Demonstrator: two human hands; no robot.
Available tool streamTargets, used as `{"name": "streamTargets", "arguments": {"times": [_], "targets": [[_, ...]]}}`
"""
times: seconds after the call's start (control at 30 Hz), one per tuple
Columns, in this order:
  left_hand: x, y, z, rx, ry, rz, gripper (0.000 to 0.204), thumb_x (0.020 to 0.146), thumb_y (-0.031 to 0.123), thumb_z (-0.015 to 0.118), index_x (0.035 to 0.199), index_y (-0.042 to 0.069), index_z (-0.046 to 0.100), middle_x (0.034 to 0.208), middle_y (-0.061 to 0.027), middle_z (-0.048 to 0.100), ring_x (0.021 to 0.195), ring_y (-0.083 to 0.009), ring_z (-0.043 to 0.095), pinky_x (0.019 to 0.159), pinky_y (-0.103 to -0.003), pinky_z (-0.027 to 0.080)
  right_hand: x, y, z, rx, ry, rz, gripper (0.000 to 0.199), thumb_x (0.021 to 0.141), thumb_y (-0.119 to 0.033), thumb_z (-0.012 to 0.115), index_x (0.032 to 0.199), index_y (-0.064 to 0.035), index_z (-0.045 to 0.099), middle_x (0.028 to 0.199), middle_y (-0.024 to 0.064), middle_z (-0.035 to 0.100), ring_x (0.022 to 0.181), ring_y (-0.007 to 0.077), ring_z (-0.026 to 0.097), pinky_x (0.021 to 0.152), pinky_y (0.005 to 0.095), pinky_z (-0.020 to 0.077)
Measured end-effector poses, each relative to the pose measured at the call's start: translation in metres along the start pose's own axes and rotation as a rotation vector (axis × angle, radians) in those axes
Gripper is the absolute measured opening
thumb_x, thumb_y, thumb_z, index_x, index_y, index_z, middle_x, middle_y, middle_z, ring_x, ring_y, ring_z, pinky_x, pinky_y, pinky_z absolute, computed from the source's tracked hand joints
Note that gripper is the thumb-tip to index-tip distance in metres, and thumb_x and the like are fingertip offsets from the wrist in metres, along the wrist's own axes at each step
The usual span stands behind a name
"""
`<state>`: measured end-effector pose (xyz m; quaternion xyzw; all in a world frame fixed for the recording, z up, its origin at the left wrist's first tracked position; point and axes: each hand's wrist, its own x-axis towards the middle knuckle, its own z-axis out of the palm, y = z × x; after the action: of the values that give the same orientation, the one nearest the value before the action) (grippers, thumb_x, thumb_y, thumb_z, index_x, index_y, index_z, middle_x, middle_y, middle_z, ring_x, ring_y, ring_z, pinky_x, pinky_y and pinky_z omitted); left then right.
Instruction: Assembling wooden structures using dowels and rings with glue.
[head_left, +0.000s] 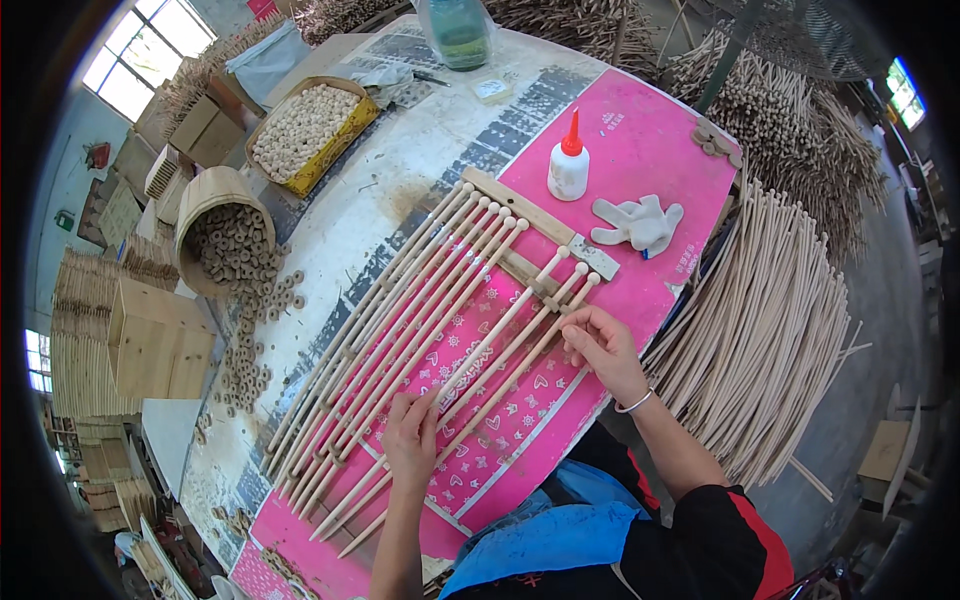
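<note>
Long pale wooden rods with round ball ends lie side by side across the pink tabletop sheet (pixel 500 440). Several rods (pixel 420 300) form a group on the left, with small wooden rings on some of them. Three more rods (pixel 500 365) lie nearer me, their ball ends by a wooden stop bar (pixel 540 222). My right hand (pixel 605 352) has thumb and fingers pinched on the nearest rod, a little below its ball. Lower down, my left hand (pixel 411 438) is closed at the rods, its fingertips partly hidden. A wooden ring (pixel 552 302) sits near their upper ends.
Beyond the bar stand a red-tipped white glue bottle (pixel 569 170) and a white glove (pixel 640 225). Wooden rings spill from a tipped wooden bucket (pixel 205 190). Wooden balls fill a yellow-sided tray (pixel 330 160). A large bundle of rods (pixel 760 340) lies at the right.
</note>
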<state>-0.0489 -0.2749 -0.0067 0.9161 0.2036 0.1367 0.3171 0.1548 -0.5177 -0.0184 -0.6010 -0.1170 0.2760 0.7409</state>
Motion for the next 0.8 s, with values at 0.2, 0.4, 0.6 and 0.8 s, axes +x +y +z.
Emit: {"name": "streamTargets", "arguments": {"times": [0.2, 0.4, 0.6, 0.8], "targets": [[0.002, -0.003, 0.001, 0.243, -0.018, 0.078, 0.03, 0.09, 0.009, 0.074, 0.119, 0.009, 0.077, 0.096, -0.0086, 0.062, 0.095, -0.0272, 0.063, 0.083, -0.041, 0.049, 0.004, 0.004, 0.001, -0.015, -0.027, -0.018, 0.018, 0.105, -0.018, 0.065, 0.113, -0.0011, 0.066, 0.087, 0.0, 0.064, 0.069, 0.0046, 0.058, 0.062, 0.0198, 0.0481], [0.003, -0.011, -0.028, 0.371, 0.171, 0.132, 0.041, 0.089, 0.007, 0.074, 0.13, 0.008, 0.071, 0.113, -0.0087, 0.065, 0.103, -0.0289, 0.061, 0.09, -0.043, 0.046, -0.005, 0.005, 0.01, -0.035, -0.098, 0.04, 0.018, 0.105, -0.017, 0.064, 0.113, -0.0006, 0.067, 0.086, 0.0004, 0.065, 0.069, 0.0048, 0.059, 0.062, 0.0202, 0.0483], [-0.006, -0.048, -0.038, 0.605, 0.089, 0.116, 0.046, 0.086, 0.004, 0.072, 0.131, 0.014, 0.07, 0.108, -0.0049, 0.064, 0.099, -0.0266, 0.061, 0.085, -0.043, 0.047, -0.017, 0.02, 0.022, -0.102, -0.15, 0.029, 0.018, 0.105, -0.017, 0.066, 0.112, -0.0008, 0.067, 0.086, -0.0002, 0.066, 0.069, 0.0046, 0.06, 0.062, 0.0212, 0.049], [-0.018, -0.034, -0.055, 0.592, 0.222, 0.189, 0.044, 0.082, -0.005, 0.065, 0.122, 0.01, 0.075, 0.101, -0.0069, 0.06, 0.093, -0.0257, 0.061, 0.078, -0.038, 0.049, -0.012, 0.022, 0.068, -0.195, -0.311, -0.028, 0.032, 0.104, -0.02, 0.066, 0.131, -0.0016, 0.065, 0.087, -0.0003, 0.067, 0.071, 0.0048, 0.061, 0.061, 0.0207, 0.0491]]}}
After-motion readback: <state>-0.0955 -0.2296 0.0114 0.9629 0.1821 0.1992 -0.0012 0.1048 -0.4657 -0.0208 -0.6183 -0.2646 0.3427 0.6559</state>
